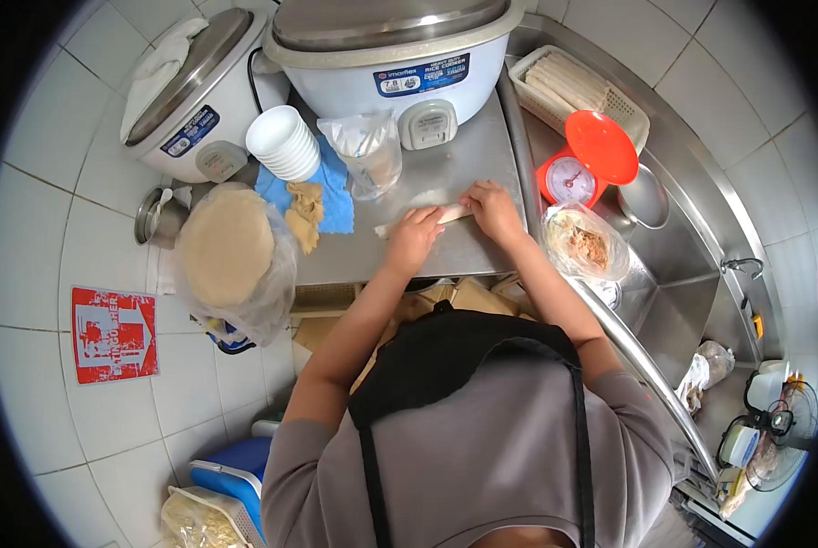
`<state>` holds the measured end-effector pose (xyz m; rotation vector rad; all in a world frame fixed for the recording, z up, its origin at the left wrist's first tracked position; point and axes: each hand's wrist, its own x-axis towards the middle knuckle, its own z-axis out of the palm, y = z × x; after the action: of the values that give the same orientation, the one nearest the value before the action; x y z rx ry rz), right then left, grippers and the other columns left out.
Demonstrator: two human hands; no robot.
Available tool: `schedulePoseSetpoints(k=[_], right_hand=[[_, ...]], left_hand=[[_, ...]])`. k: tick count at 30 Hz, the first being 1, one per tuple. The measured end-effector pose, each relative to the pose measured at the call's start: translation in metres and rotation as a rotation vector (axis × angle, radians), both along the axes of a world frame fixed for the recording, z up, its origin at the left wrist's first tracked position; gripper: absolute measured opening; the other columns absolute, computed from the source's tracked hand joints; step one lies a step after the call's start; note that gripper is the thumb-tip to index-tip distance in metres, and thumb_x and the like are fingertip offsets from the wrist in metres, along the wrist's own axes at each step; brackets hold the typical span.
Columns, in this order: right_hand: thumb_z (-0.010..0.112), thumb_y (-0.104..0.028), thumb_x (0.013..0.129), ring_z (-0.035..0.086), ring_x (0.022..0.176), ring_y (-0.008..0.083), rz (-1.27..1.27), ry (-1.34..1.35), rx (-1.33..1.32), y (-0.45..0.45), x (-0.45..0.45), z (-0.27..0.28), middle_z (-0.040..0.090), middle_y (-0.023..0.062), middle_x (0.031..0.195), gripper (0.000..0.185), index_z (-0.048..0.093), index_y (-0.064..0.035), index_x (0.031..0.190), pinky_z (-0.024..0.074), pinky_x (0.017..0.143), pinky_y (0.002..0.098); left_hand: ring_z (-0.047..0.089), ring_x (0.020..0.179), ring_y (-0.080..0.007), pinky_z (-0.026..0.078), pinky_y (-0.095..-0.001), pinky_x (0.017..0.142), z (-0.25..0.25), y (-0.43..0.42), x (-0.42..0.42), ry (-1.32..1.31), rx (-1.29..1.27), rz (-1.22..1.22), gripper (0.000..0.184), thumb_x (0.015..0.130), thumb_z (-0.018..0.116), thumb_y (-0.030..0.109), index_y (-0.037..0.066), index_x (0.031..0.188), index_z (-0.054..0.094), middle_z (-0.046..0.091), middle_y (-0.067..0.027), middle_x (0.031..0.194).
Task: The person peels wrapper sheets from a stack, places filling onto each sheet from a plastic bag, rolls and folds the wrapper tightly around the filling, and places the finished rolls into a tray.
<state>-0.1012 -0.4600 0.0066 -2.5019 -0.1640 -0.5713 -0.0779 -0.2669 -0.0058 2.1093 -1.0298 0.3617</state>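
A thin, pale roll point(454, 214) lies across the steel counter point(336, 265), with both of my hands on it. The fingers of my left hand point(415, 236) are bent over the roll's left part. My right hand point(492, 210) has its fingers pressed together at the roll's right end. A whitish patch shows on the counter just behind the roll. Round flat pale wrappers point(225, 247), stacked in a plastic bag, sit left of the counter. An open bag of brownish filling point(584, 245) is right of my right hand.
Behind my hands are a plastic bag point(365, 155), white cups point(284, 143), a blue cloth point(337, 187) and rice cookers point(395, 64). At the right, a red scale point(570, 179) and a basket of rolls point(564, 84) stand near the sink point(674, 292).
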Motion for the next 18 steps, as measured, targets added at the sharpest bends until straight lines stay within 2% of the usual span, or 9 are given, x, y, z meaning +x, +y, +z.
schedulePoseSetpoints(k=[4, 7, 10, 13, 16, 18], right_hand=[[0.063, -0.014, 0.075, 0.054, 0.084, 0.024, 0.096, 0.059, -0.044, 0.006, 0.0, 0.011, 0.062, 0.0026, 0.079, 0.007, 0.068, -0.0117, 0.077, 0.0414, 0.075, 0.0381], [0.063, -0.017, 0.075, 0.054, 0.086, 0.0233, 0.029, 0.135, -0.049, 0.002, 0.019, -0.002, 0.062, 0.0013, 0.08, 0.007, 0.069, -0.0127, 0.076, 0.0398, 0.077, 0.0386], [0.063, -0.018, 0.075, 0.054, 0.086, 0.0233, -0.021, 0.138, -0.026, 0.001, 0.034, -0.008, 0.062, 0.0008, 0.08, 0.007, 0.069, -0.0135, 0.076, 0.039, 0.078, 0.0388], [0.064, -0.02, 0.075, 0.054, 0.086, 0.023, -0.001, 0.065, 0.006, 0.006, 0.036, -0.002, 0.063, 0.0006, 0.082, 0.008, 0.07, -0.0144, 0.077, 0.0382, 0.08, 0.0383], [0.065, -0.022, 0.075, 0.053, 0.087, 0.0227, 0.075, 0.087, -0.003, 0.004, 0.033, 0.003, 0.063, 0.0001, 0.085, 0.011, 0.07, -0.0153, 0.081, 0.0373, 0.082, 0.0383], [0.067, -0.024, 0.074, 0.053, 0.086, 0.0225, 0.064, 0.098, -0.012, -0.002, 0.045, -0.006, 0.064, -0.0004, 0.088, 0.014, 0.071, -0.016, 0.085, 0.0366, 0.083, 0.0384]], left_hand=[[0.056, 0.094, -0.0283, 0.047, -0.0352, 0.08, 0.004, 0.003, 0.025, 0.31, 0.107, -0.049, 0.032, 0.076, 0.067, 0.016, 0.001, 0.104, 0.063, 0.062, -0.0124, 0.105], [0.056, 0.095, -0.0282, 0.047, -0.0347, 0.081, 0.007, -0.004, 0.018, -0.006, 0.031, 0.008, 0.033, 0.074, 0.069, 0.016, 0.001, 0.104, 0.063, 0.062, -0.0128, 0.105], [0.056, 0.095, -0.0291, 0.047, -0.0351, 0.082, 0.001, -0.011, 0.011, -0.067, -0.018, -0.005, 0.031, 0.075, 0.067, 0.014, 0.0, 0.103, 0.063, 0.062, -0.0134, 0.104], [0.056, 0.095, -0.0292, 0.046, -0.0358, 0.083, -0.003, -0.013, 0.024, 0.01, 0.003, 0.027, 0.03, 0.076, 0.066, 0.012, 0.0, 0.103, 0.063, 0.062, -0.0128, 0.104], [0.056, 0.096, -0.0292, 0.046, -0.036, 0.084, 0.004, -0.012, 0.046, 0.298, 0.09, 0.02, 0.031, 0.076, 0.066, 0.011, -0.001, 0.104, 0.062, 0.061, -0.0127, 0.107], [0.055, 0.097, -0.0293, 0.045, -0.0367, 0.085, 0.004, -0.013, 0.042, 0.087, 0.039, 0.049, 0.035, 0.075, 0.066, 0.01, -0.002, 0.107, 0.06, 0.06, -0.0131, 0.107]])
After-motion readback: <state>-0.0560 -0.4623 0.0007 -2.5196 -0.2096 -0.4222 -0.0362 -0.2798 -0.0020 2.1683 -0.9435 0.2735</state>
